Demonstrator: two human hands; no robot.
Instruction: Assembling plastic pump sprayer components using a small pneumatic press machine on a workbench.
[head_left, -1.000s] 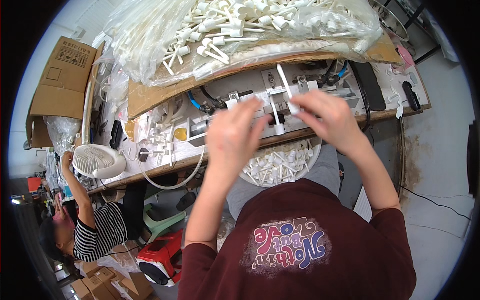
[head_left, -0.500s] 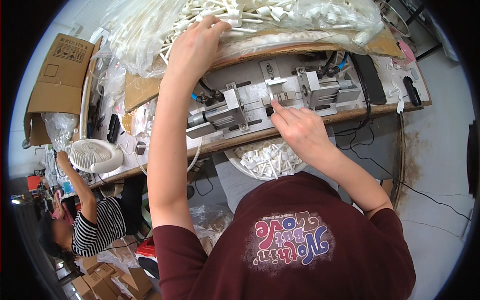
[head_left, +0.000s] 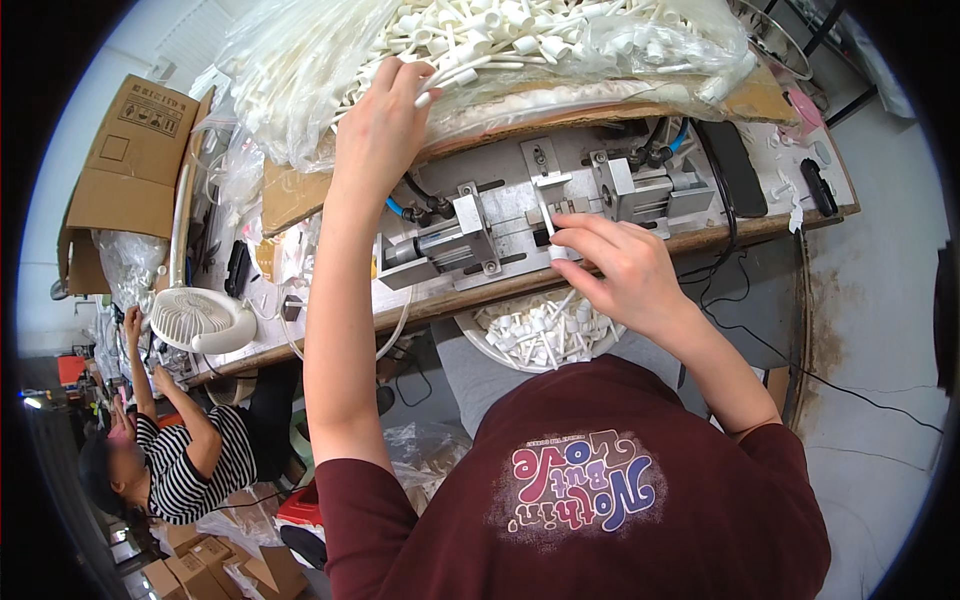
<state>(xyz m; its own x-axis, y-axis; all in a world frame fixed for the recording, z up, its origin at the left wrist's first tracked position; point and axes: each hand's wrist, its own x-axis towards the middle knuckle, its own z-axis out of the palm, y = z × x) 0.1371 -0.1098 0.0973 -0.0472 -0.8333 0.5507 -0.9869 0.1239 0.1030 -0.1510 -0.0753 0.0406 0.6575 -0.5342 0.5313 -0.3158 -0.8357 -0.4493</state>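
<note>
My left hand [head_left: 382, 125] is at the near edge of a heap of white plastic stick parts [head_left: 480, 35] with wider cup-like ends, lying in clear plastic. Its fingers close on one white stick part [head_left: 425, 98]. My right hand [head_left: 625, 268] is over the middle of a metal clamping fixture [head_left: 520, 222], thumb and fingers pinching the near, wider end of another white stick part [head_left: 547, 218]. That part slants back to the fixture's centre block [head_left: 551, 181]. On my lap, under the bench edge, a white bowl [head_left: 490, 352] holds many similar parts.
Metal cylinders [head_left: 435, 245] with blue-ended hoses flank the fixture's centre. A white fan [head_left: 203, 320] and an open cardboard box [head_left: 125, 160] are at the left. A black phone-like slab [head_left: 735, 170] lies at right. A person in a striped shirt [head_left: 215, 440] works at far left.
My right hand has gone from a fingertip on the fixture's centre to a pinch on a stick part there. My left hand has drawn slightly nearer, a stick part now showing at its fingers.
</note>
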